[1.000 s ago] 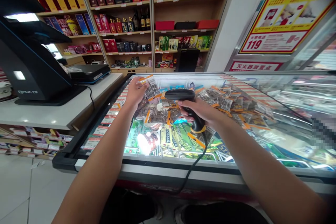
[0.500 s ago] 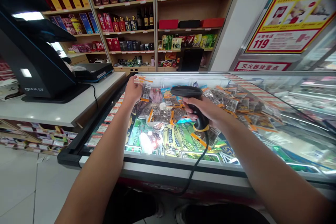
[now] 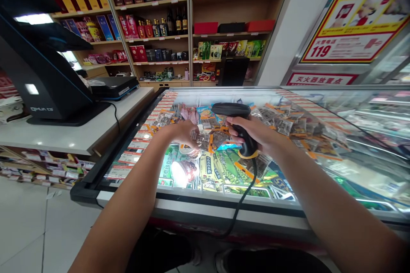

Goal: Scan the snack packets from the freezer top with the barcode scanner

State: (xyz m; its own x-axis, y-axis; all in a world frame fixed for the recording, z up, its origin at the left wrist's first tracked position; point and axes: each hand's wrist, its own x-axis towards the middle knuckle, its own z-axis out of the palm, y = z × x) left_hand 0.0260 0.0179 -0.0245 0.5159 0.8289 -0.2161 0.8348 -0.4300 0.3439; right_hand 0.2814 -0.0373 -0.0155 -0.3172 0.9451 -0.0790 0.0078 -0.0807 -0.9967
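My right hand (image 3: 245,130) is wrapped around the grip of a black barcode scanner (image 3: 231,110), its head pointing left over the chest freezer's glass. A dark cable runs down from its handle. My left hand (image 3: 186,132) reaches over a clear packet with orange edges (image 3: 203,140), thumb and fingers apart at its left end and partly covering it. Another such packet (image 3: 164,118) lies to the upper left of that hand. More packets of this kind (image 3: 285,126) are spread in a loose heap on the right.
The chest freezer's rim (image 3: 224,204) runs in front of me, with bagged frozen goods (image 3: 224,166) inside. On the left counter (image 3: 64,138) stand a black checkout machine (image 3: 54,64) and a scale (image 3: 112,85). Shelves of boxes and bottles (image 3: 153,4) line the back.
My left hand has let go of an orange-edged packet at the left and moved right and down to another packet. The scanner has shifted slightly right.
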